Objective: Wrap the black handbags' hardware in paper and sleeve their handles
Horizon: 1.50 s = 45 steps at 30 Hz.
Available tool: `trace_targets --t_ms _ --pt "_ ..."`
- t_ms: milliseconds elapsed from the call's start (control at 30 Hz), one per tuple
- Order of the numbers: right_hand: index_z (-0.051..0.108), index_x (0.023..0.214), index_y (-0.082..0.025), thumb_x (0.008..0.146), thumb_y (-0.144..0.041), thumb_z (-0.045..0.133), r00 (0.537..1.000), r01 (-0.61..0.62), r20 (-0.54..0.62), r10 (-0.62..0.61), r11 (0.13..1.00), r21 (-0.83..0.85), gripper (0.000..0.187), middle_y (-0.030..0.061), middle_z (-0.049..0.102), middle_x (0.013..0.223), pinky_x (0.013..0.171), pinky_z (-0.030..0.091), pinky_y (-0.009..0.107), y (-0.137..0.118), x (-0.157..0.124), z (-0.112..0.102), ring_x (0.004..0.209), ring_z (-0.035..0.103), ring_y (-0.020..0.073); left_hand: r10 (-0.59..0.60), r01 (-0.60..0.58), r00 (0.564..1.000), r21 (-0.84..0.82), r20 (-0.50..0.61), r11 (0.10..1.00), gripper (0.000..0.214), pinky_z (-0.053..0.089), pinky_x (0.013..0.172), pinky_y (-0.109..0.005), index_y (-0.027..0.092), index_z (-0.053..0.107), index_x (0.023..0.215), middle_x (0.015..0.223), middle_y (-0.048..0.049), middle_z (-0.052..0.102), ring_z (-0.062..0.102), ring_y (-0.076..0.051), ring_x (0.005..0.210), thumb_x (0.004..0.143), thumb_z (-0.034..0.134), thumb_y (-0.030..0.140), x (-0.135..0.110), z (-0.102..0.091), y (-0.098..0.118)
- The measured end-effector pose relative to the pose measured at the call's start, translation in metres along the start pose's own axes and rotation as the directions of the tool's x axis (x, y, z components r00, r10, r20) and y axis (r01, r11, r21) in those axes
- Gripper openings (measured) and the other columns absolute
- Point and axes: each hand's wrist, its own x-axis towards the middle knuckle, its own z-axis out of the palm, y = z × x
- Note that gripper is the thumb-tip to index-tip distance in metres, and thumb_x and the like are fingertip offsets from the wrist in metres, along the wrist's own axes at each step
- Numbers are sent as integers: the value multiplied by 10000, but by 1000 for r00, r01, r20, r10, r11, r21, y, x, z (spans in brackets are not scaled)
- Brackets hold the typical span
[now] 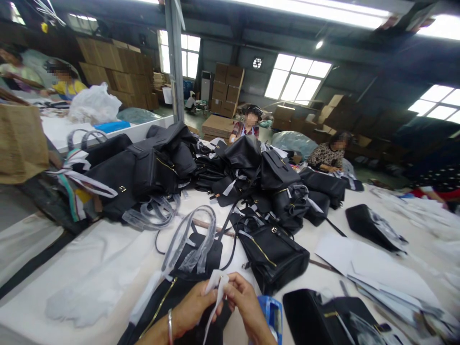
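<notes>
Both my hands meet at the bottom middle of the head view, over a black bag with a gold zipper. A strip of white paper is pinched between them. My left hand, with a silver bracelet at the wrist, grips the strip's left side. Thumb and fingers of my right hand are closed on its right side. Plastic-wrapped handles stand up from the bag just beyond. A blue tape dispenser lies right beside my right wrist, partly hidden by it.
Piled black bags cover the far side of the white table. Another zippered black bag lies right of my hands. White sheets are at the right. Several people sit beyond.
</notes>
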Motion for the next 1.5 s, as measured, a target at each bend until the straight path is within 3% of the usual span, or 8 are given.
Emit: trace_targets --t_ms 200,333,500,633,767,1000,1267,1500 --pt "520 742 -186 814 -449 588 991 68 -92 -94 967 -247 281 -50 507 580 469 304 195 -11 -4 6 492 443 89 29 -20 998 153 -58 988 425 399 516 -214 128 640 843 660 -18 624 532 -110 511 860 450 508 0 4 8" --pt "465 703 -213 829 -426 551 963 37 -225 -148 900 -434 262 -55 517 546 488 343 207 -10 -6 16 501 502 120 52 -44 992 72 -114 996 408 429 565 -239 128 623 1050 702 -34 652 567 -135 571 869 469 460 -3 9 1" --pt "445 698 -232 836 -425 518 930 -45 -329 -167 834 -551 247 -59 510 524 461 338 214 -9 -7 29 469 514 137 74 -84 981 -49 -179 995 412 483 686 -285 146 634 1103 839 -77 696 617 -190 736 870 484 450 -10 15 0" --pt "467 676 -228 808 -410 547 885 -45 -378 -272 757 -652 238 -38 542 584 524 352 228 -9 -6 32 550 541 153 148 -155 951 -6 -270 988 422 491 784 -319 170 637 1131 976 -91 711 635 -236 857 840 535 458 -7 18 -1" --pt "458 675 -228 801 -423 537 890 -54 -406 -207 837 -545 245 -46 538 590 535 376 226 1 -2 28 568 546 152 196 -135 898 176 -393 975 413 498 789 -325 147 665 1085 978 -102 726 652 -260 874 828 553 449 0 20 -8" --pt "410 630 -235 744 -448 557 848 -30 -527 -51 989 -145 283 -89 415 493 428 314 219 11 3 34 433 408 110 379 -138 805 478 -456 868 315 501 817 -272 203 634 1089 1058 -82 706 654 -218 951 889 466 378 0 28 -14" --pt "371 669 -225 745 -399 582 908 11 -407 97 967 254 284 -109 346 492 398 248 185 18 -2 34 401 320 67 582 -115 784 869 -218 481 299 513 787 -277 195 611 1087 989 -122 697 664 -227 926 906 374 220 1 27 -27" --pt "435 671 -202 770 -574 569 927 19 -373 45 986 167 408 -78 410 498 417 333 199 26 -3 23 411 400 75 592 -85 796 943 -129 320 323 507 631 -245 180 602 1096 842 -104 677 662 -199 728 882 360 161 9 28 -35"
